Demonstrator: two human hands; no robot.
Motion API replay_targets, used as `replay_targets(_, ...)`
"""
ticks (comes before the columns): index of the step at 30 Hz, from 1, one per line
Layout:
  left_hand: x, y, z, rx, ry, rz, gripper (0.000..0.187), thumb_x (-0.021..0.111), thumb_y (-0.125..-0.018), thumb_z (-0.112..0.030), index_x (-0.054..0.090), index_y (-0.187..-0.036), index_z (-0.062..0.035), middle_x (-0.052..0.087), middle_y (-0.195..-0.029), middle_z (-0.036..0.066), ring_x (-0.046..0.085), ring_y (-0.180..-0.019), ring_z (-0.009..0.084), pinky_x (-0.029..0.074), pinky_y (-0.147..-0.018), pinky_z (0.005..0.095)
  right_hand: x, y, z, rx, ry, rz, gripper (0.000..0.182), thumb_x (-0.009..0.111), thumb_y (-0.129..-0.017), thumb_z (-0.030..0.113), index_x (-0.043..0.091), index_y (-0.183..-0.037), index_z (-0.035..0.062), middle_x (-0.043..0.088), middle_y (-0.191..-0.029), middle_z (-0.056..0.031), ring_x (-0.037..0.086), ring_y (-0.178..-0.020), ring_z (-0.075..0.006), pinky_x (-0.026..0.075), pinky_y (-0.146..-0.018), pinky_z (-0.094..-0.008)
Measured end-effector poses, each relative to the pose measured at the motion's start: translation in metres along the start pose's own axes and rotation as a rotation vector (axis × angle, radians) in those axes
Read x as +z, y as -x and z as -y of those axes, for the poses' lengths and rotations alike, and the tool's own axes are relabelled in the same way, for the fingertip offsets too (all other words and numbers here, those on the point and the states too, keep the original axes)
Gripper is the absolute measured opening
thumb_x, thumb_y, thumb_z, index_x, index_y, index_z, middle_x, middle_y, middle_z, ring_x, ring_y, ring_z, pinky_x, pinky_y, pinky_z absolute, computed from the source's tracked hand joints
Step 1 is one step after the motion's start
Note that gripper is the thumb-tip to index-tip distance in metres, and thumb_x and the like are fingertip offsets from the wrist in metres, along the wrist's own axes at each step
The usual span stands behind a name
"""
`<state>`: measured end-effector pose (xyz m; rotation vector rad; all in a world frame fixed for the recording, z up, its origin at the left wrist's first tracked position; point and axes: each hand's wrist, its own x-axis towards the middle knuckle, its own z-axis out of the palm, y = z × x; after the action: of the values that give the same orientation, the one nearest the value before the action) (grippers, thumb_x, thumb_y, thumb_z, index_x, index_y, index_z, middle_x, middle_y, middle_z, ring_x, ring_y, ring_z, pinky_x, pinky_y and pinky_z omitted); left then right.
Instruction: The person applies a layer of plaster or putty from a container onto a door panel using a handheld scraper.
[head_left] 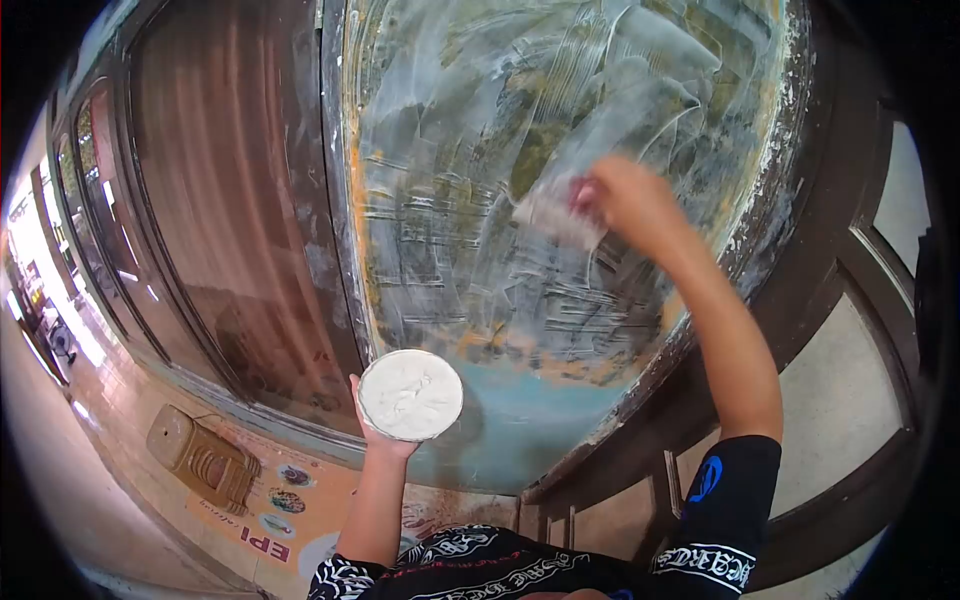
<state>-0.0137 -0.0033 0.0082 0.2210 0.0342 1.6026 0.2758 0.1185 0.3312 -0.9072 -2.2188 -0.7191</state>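
Observation:
My left hand (388, 440) is closed around the side and underside of a round tub of white paste (411, 394), with the paste facing up toward me. My right hand (628, 200), a little blurred, grips a flat, pale scraper (560, 215) against the wall panel (450, 235). The panel is streaked with thin white smears over grey-green and dark patches, with orange along its edges. Below the smears runs a smooth light-blue band (520, 410). The scraper's handle is mostly hidden by my fingers.
Dark-framed glass with a brown curtain (220, 180) stands to the left. A brown panelled door (840, 390) is on the right. On the floor lie a tan plastic stool (203, 458) and a printed orange banner (270, 510). Bright daylight enters at the far left.

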Motion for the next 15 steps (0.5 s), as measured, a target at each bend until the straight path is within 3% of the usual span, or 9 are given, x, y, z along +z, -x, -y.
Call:
replay_targets(2,0.000,0.001,-0.002,-0.031,0.112,0.008,0.084,0.039,-0.091,-0.073,0.048,-0.143,-0.0081,0.051,-0.144,0.019,0.050,-0.127,0.0462,0.039,-0.102,0.0691,-0.044,-0.029,-0.030,0.131,-0.070,-0.272,0.015,0.068,-0.087,0.018,0.069,-0.095,0.0046,0.069,-0.087,-0.0129,0.066,-0.077,-0.0300,0.051,-0.070,-0.0393)
replay_targets(3,-0.001,0.002,-0.003,-0.028,0.113,0.005,0.084,0.039,-0.091,-0.073,0.048,-0.143,-0.0081,0.051,-0.144,0.019,0.050,-0.127,0.0462,0.039,-0.102,0.0691,-0.069,-0.038,-0.045,0.226,-0.129,-0.390,0.018,0.070,-0.087,0.021,0.069,-0.094,0.0037,0.069,-0.082,-0.0123,0.066,-0.072,-0.0279,0.050,-0.066,-0.0385)
replay_targets(5,-0.006,0.004,-0.006,-0.004,0.008,0.038,0.085,0.039,-0.091,-0.073,0.048,-0.142,-0.0063,0.050,-0.144,0.020,0.049,-0.128,0.0456,0.039,-0.104,0.0672,-0.105,-0.036,-0.092,0.286,-0.180,-0.576,0.028,0.072,-0.090,0.026,0.069,-0.094,-0.0008,0.067,-0.071,-0.0052,0.059,-0.061,-0.0151,0.046,-0.060,-0.0312)
replay_targets(7,-0.007,0.008,-0.008,-0.008,0.036,0.029,0.084,0.040,-0.091,-0.072,0.049,-0.142,-0.0065,0.050,-0.144,0.020,0.050,-0.128,0.0447,0.040,-0.105,0.0647,-0.128,-0.011,-0.090,0.483,-0.272,-0.601,0.031,0.073,-0.090,0.028,0.068,-0.093,-0.0017,0.061,-0.071,0.0016,0.050,-0.061,-0.0063,0.041,-0.057,-0.0247)
replay_targets(9,0.000,0.013,-0.006,-0.008,0.081,0.069,0.083,0.042,-0.090,-0.071,0.050,-0.141,-0.0062,0.051,-0.143,0.019,0.051,-0.127,0.0441,0.042,-0.105,0.0616,-0.112,0.023,-0.091,0.469,-0.556,-0.533,0.025,0.072,-0.092,0.026,0.068,-0.095,0.0013,0.059,-0.073,0.0033,0.048,-0.061,-0.0047,0.038,-0.056,-0.0229)
replay_targets(13,-0.005,0.014,0.000,-0.048,0.064,-0.030,0.081,0.043,-0.092,-0.070,0.051,-0.140,-0.0046,0.053,-0.141,0.020,0.053,-0.125,0.0431,0.043,-0.104,0.0590,-0.026,0.110,0.023,0.671,-0.908,-0.211,0.016,0.071,-0.091,0.013,0.066,-0.103,0.0034,0.065,-0.085,0.0016,0.053,-0.067,-0.0045,0.042,-0.059,-0.0218)
replay_targets(15,0.000,0.018,0.007,-0.125,0.121,0.087,0.087,0.041,-0.089,-0.075,0.049,-0.142,-0.0059,0.052,-0.142,0.020,0.054,-0.125,0.0421,0.045,-0.104,0.0581,0.047,0.163,0.048,0.737,-1.477,-0.052,0.013,0.069,-0.088,0.002,0.065,-0.101,0.0035,0.068,-0.089,-0.0013,0.061,-0.075,-0.0059,0.047,-0.065,-0.0212)
